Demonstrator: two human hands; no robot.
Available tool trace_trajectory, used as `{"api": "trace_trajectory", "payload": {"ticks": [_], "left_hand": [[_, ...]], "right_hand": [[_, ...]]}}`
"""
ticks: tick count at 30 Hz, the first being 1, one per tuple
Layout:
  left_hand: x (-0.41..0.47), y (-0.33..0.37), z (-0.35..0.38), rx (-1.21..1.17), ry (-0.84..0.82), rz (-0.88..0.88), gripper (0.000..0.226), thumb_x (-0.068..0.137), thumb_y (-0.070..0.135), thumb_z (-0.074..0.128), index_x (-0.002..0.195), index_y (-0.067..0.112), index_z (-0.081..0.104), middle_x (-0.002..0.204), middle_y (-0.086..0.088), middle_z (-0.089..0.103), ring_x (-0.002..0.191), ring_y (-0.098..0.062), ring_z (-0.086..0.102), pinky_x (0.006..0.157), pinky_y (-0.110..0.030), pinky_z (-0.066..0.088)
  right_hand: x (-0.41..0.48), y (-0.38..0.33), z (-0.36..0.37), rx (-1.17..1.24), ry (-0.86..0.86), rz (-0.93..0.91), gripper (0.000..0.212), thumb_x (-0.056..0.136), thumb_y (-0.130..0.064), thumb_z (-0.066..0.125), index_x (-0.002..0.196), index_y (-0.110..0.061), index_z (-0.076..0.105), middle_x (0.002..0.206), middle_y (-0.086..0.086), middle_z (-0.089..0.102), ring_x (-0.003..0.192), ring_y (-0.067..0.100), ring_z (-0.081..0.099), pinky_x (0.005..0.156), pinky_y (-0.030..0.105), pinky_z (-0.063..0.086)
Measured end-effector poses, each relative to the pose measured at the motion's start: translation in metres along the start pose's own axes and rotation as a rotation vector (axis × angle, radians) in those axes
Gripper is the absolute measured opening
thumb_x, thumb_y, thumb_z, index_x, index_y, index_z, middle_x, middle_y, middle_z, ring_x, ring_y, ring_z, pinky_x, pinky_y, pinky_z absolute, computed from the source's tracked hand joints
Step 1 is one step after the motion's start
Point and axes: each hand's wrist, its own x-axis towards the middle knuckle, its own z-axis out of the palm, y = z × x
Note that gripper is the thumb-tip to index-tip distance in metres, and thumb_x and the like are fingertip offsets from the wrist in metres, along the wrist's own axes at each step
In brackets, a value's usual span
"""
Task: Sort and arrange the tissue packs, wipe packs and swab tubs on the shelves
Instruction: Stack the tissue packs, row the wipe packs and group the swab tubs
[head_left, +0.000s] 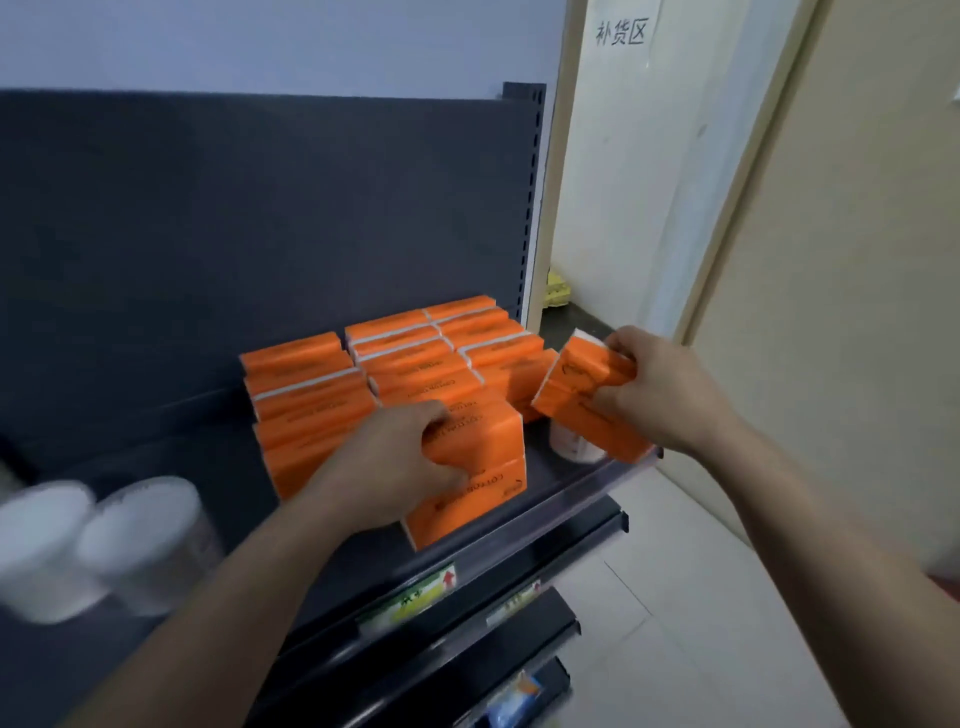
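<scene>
The fingers (451, 480) of the left hand (384, 467) are clamped round the front tissue pack (483, 436), which stands on a lower pack (467, 512) close to the lip of the shelf (597, 486). The right hand (660, 389) is closed in a pinch on a tilted tissue pack (576, 387), held in the air at the shelf's right end, just above a small white tub (574, 447).

The tub is likely to be struck and tipped over the edge if the tilted pack is brought down without being cleared sideways. The two-high front stack could be toppled off the lip by a sideways tug, since little shelf is left before it. Slipping is also to be feared, as the wrappers look smooth.

The packs are soft rectangular bricks in glossy orange film, with white paper shown at the ends; some give under a grip can be expected. The stacked block (405, 358) behind is packed tightly in rows. Two swab tubs (140, 540) at the left are seen blurred: round, white-topped, seemingly clear-walled. The shelf is dark, hard metal, fronted by a clear rail with price labels (410, 597).
</scene>
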Motion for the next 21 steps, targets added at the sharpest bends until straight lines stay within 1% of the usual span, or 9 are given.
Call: {"api": "trace_trajectory", "payload": {"ticks": [3, 5, 7, 9, 12, 15, 18, 21], "left_hand": [[0.0, 0.008, 0.007, -0.027, 0.033, -0.086, 0.037, 0.072, 0.033, 0.076, 0.103, 0.031, 0.055, 0.099, 0.011, 0.06, 0.086, -0.006, 0.056, 0.075, -0.025, 0.045], [-0.003, 0.008, 0.007, -0.033, 0.04, -0.138, 0.039, 0.073, 0.032, 0.075, 0.106, 0.031, 0.055, 0.101, 0.01, 0.059, 0.088, -0.006, 0.056, 0.079, -0.028, 0.05], [-0.005, 0.008, 0.006, -0.044, 0.045, -0.178, 0.044, 0.074, 0.033, 0.075, 0.113, 0.03, 0.054, 0.105, 0.01, 0.058, 0.09, -0.007, 0.057, 0.08, -0.028, 0.051], [-0.004, 0.007, 0.003, -0.046, 0.064, -0.196, 0.046, 0.074, 0.034, 0.074, 0.115, 0.03, 0.054, 0.104, 0.011, 0.058, 0.089, -0.005, 0.056, 0.077, -0.026, 0.05], [0.001, 0.006, -0.002, -0.026, 0.106, -0.187, 0.04, 0.074, 0.033, 0.074, 0.109, 0.028, 0.056, 0.101, 0.013, 0.058, 0.086, -0.003, 0.056, 0.075, -0.025, 0.05], [0.008, 0.007, -0.003, -0.021, 0.1, -0.155, 0.034, 0.074, 0.032, 0.074, 0.103, 0.029, 0.058, 0.099, 0.013, 0.059, 0.086, -0.003, 0.056, 0.075, -0.026, 0.051], [0.014, 0.008, -0.001, -0.018, 0.073, -0.136, 0.033, 0.073, 0.033, 0.074, 0.101, 0.031, 0.056, 0.098, 0.016, 0.057, 0.085, -0.002, 0.055, 0.073, -0.023, 0.049], [0.018, 0.007, 0.001, 0.007, 0.048, -0.143, 0.037, 0.073, 0.034, 0.074, 0.105, 0.033, 0.055, 0.101, 0.017, 0.055, 0.089, -0.003, 0.054, 0.076, -0.023, 0.048]], "right_hand": [[0.018, 0.006, -0.002, 0.114, -0.039, -0.08, 0.032, 0.077, -0.022, 0.07, 0.105, -0.016, 0.055, 0.089, 0.001, 0.059, 0.08, 0.02, 0.055, 0.062, 0.028, 0.041], [0.028, 0.005, 0.003, 0.206, -0.055, -0.131, 0.031, 0.077, -0.022, 0.071, 0.103, -0.016, 0.055, 0.09, 0.0, 0.06, 0.079, 0.018, 0.055, 0.062, 0.027, 0.041], [0.038, 0.003, 0.009, 0.283, -0.073, -0.186, 0.031, 0.078, -0.02, 0.072, 0.103, -0.015, 0.055, 0.094, 0.001, 0.062, 0.083, 0.019, 0.057, 0.069, 0.03, 0.045], [0.047, 0.0, 0.013, 0.33, -0.099, -0.227, 0.031, 0.077, -0.016, 0.071, 0.102, -0.014, 0.054, 0.095, 0.002, 0.063, 0.084, 0.02, 0.058, 0.075, 0.033, 0.047], [0.056, -0.004, 0.016, 0.33, -0.17, -0.265, 0.033, 0.072, -0.003, 0.068, 0.099, -0.011, 0.052, 0.085, 0.003, 0.06, 0.073, 0.017, 0.054, 0.065, 0.03, 0.045], [0.065, 0.0, 0.018, 0.32, -0.245, -0.253, 0.034, 0.067, 0.005, 0.062, 0.096, -0.008, 0.051, 0.081, 0.006, 0.056, 0.07, 0.017, 0.049, 0.063, 0.032, 0.044], [0.073, 0.006, 0.017, 0.328, -0.284, -0.233, 0.035, 0.066, 0.007, 0.058, 0.096, -0.01, 0.052, 0.08, 0.007, 0.056, 0.071, 0.019, 0.051, 0.064, 0.035, 0.047], [0.078, 0.006, 0.018, 0.337, -0.311, -0.24, 0.034, 0.065, 0.003, 0.058, 0.095, -0.012, 0.051, 0.079, 0.007, 0.056, 0.069, 0.018, 0.051, 0.063, 0.034, 0.046]]}}
